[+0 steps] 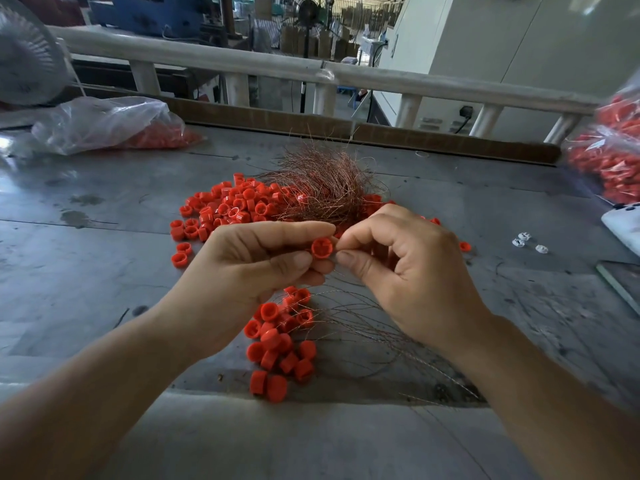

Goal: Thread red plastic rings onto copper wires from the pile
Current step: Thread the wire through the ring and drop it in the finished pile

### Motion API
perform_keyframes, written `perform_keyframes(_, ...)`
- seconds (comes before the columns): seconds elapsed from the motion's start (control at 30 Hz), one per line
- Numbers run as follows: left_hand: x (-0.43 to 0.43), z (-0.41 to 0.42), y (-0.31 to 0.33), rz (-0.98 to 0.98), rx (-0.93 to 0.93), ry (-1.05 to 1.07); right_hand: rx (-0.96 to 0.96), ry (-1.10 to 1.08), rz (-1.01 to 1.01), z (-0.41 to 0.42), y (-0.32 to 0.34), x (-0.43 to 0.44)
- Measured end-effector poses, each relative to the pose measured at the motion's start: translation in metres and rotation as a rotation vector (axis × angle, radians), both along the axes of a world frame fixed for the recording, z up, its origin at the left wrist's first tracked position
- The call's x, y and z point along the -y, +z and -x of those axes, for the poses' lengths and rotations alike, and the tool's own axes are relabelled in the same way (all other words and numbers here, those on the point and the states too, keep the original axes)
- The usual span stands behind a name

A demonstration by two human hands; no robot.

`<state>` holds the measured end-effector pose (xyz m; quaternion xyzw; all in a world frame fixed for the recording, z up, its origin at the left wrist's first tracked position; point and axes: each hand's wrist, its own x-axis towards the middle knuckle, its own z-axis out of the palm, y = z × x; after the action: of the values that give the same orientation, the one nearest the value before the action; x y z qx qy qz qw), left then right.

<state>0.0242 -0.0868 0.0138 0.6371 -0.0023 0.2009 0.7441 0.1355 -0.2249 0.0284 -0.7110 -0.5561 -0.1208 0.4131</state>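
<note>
Left hand pinches red ring between thumb and fingers, above desk. Right hand pinches thin wire end just beside ring. Copper wire pile and loose rings behind hands; threaded rings below.

Bare forearms reach in from the near edge, the hands meeting above the desk. The left hand pinches a red ring between thumb and forefinger. The right hand, fingers curled, pinches a copper wire just right of it.
</note>
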Motion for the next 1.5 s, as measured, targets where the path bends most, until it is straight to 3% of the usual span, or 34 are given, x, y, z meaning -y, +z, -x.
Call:
perform_keyframes(0.37,-0.001,0.000,-0.002,-0.014,0.021,0.013,-0.041,0.034,0.017,0.002,0.002,0.000)
perform_keyframes(0.67,-0.004,0.000,-0.001,0.077,0.042,-0.033,-0.450,0.118,-0.040,0.003,0.005,0.002)
perform_keyframes(0.87,-0.002,0.001,0.001,0.124,0.049,-0.146,-0.612,0.183,0.061,0.005,0.000,-0.002)
perform_keyframes(1.03,0.000,0.001,0.000,0.139,0.011,-0.161,-0.628,0.167,0.080,0.005,-0.005,-0.005)
perform_keyframes(1.2,0.000,0.001,0.001,0.144,0.003,-0.184,-0.519,0.189,0.134,-0.002,0.003,-0.002)
perform_keyframes(1.33,-0.003,0.001,0.001,0.159,0.003,-0.131,-0.494,-0.082,0.107,-0.039,0.006,0.004)
perform_keyframes(1.43,-0.003,0.000,0.001,0.174,0.000,-0.116,-0.220,-0.467,0.229,-0.076,-0.008,0.009)
perform_keyframes(1.5,-0.003,0.001,0.001,0.174,-0.002,-0.116,-0.185,-0.566,0.305,-0.091,-0.018,0.011)
